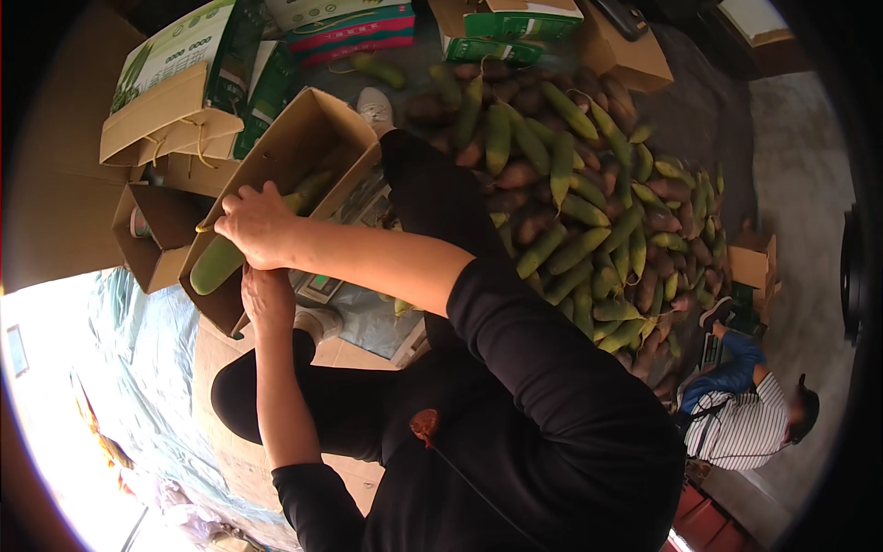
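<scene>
- The right hand [256, 225] curls over a big green radish [216, 267], gripping it; the left hand [269, 299] sits just nearer, against the radish's right side, its fingers partly hidden, so I cannot tell how far they close.
- That radish lies at the near left end of a long open box [285, 140], close to its edges; a second radish [313, 189] lies farther in, past the right hand; the box's far end leaves some open room.
- A smaller box [152, 235] stands just left of the long one (little space to move on that side); printed cartons [179, 69] crowd the far left.
- To the right, beyond the person's knee, a wide heap of radishes [561, 248] spreads over a dark sheet; grey floor [800, 166] runs along the far right; another person [740, 428] in a striped top is at the near right.
</scene>
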### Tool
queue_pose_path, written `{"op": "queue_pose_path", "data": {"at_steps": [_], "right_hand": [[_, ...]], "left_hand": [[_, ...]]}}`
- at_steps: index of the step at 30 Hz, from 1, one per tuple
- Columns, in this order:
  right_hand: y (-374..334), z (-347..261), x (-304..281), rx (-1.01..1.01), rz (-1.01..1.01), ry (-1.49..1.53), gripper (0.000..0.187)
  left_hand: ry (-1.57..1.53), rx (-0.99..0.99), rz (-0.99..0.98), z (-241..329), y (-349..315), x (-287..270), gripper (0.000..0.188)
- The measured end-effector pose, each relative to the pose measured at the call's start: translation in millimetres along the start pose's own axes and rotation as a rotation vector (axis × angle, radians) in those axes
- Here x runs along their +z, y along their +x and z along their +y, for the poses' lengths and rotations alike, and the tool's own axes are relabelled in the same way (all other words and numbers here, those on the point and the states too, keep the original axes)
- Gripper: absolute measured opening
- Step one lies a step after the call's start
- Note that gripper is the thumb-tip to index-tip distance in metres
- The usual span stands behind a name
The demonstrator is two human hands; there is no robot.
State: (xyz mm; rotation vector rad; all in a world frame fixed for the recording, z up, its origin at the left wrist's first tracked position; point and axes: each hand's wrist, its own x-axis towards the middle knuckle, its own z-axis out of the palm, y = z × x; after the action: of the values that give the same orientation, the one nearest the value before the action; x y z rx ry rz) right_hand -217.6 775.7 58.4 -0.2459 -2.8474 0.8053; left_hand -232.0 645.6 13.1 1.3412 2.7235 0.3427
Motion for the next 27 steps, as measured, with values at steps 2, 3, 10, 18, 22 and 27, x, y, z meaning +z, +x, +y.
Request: {"op": "queue_pose_path", "data": {"at_steps": [2,3,10,18,22,27], "right_hand": [[-5,3,-6,0.019,-0.022,0.034,0.043],[-9,9,-10,-0.003,0.010,0.117,0.042],[-65,92,-93,0.136,0.255,0.802,0.026],[-255,333,-47,0.920,0.660,0.284,0.036],[-343,380,-35,1.313,0.701,0.174,0.058],[-363,391,-31,1.484,0.467,0.045,0.079]], "left_hand": [[0.016,0.054,0.008,4,1,-4,0.023],[0.010,0.056,0.020,7,3,-6,0.023],[0.138,0.035,0.035,10,2,-20,0.022],[0.078,0.032,0.027,18,7,-17,0.019],[0.080,0.014,0.012,21,10,-15,0.020],[0.100,-0.020,0.010,16,6,-21,0.022]]}}
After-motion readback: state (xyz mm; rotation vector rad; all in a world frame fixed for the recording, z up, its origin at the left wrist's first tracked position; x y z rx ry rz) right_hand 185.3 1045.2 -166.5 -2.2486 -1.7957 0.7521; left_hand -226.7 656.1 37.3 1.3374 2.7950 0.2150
